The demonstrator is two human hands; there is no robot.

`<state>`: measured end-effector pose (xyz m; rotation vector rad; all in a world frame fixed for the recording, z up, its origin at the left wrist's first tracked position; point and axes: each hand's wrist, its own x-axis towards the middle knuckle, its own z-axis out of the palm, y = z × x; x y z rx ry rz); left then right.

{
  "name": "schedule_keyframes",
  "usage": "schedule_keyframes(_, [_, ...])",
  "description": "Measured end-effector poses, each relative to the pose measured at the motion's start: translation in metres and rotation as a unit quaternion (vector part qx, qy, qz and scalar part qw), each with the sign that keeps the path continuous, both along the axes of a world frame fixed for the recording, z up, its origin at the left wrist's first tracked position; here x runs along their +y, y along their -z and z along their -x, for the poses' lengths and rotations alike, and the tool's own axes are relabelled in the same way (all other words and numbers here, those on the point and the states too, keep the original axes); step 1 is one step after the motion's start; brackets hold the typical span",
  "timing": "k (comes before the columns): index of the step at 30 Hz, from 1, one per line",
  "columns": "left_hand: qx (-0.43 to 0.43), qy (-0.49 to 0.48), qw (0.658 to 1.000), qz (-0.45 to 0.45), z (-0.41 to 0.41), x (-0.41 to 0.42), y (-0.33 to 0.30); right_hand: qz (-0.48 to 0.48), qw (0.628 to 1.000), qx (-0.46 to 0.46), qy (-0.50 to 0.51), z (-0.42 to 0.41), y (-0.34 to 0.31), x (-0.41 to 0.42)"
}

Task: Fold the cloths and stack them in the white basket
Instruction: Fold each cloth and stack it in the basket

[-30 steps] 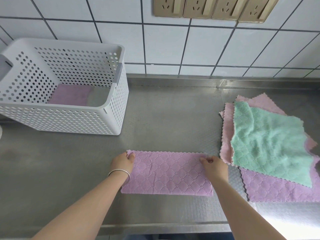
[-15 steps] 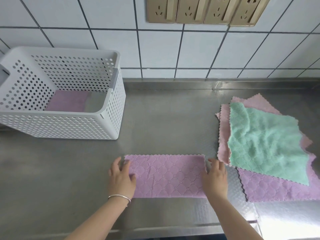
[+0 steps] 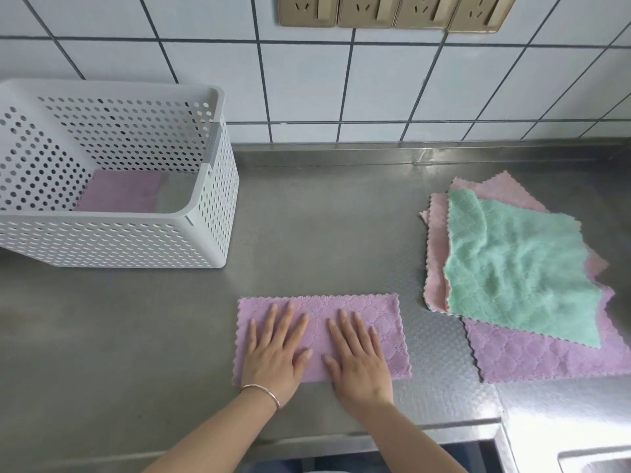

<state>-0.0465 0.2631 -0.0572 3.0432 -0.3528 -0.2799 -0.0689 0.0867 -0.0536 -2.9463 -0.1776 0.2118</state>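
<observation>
A purple cloth [image 3: 382, 322], folded into a long rectangle, lies flat on the steel counter near its front edge. My left hand [image 3: 275, 353] and my right hand [image 3: 358, 356] both press on it side by side, palms down and fingers straight. The white perforated basket [image 3: 218, 186] stands at the back left with a folded purple cloth [image 3: 119, 194] on its floor. To the right lies a loose pile: a green cloth [image 3: 515, 268] on top of pink cloths [image 3: 435, 254] and a purple cloth [image 3: 532, 360].
The steel counter [image 3: 324, 227] runs back to a tiled wall with gold socket plates [image 3: 392, 10]. Its front edge is just below my wrists. A sink corner [image 3: 594, 460] shows at the bottom right.
Both hands have moved from the cloth's two ends onto its middle and now lie flat on it. The view has shifted a little.
</observation>
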Motion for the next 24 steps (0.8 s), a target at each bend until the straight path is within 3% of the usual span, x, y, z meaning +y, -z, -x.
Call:
schedule_keyframes(8, [0.023,-0.026,0.999,0.010,-0.002,0.035,0.001,0.040,0.995,0.041,0.084,0.013,-0.005,-0.050])
schedule_keyframes(13, [0.039,-0.027,0.999,-0.006,-0.003,0.034,-0.003,0.044,0.994,0.039,0.087,0.014,-0.005,-0.051])
schedule_keyframes(17, [0.056,-0.053,0.997,-0.002,-0.002,0.029,-0.009,-0.044,0.990,-0.031,0.129,0.010,-0.012,-0.049])
schedule_keyframes(20, [0.057,-0.028,0.998,0.009,-0.003,0.012,-0.015,-0.165,0.946,-0.050,0.274,0.000,-0.026,-0.048])
schedule_keyframes(24, [0.098,0.061,0.993,0.003,-0.013,-0.021,-0.025,-0.276,0.861,0.044,0.425,-0.016,-0.042,-0.052])
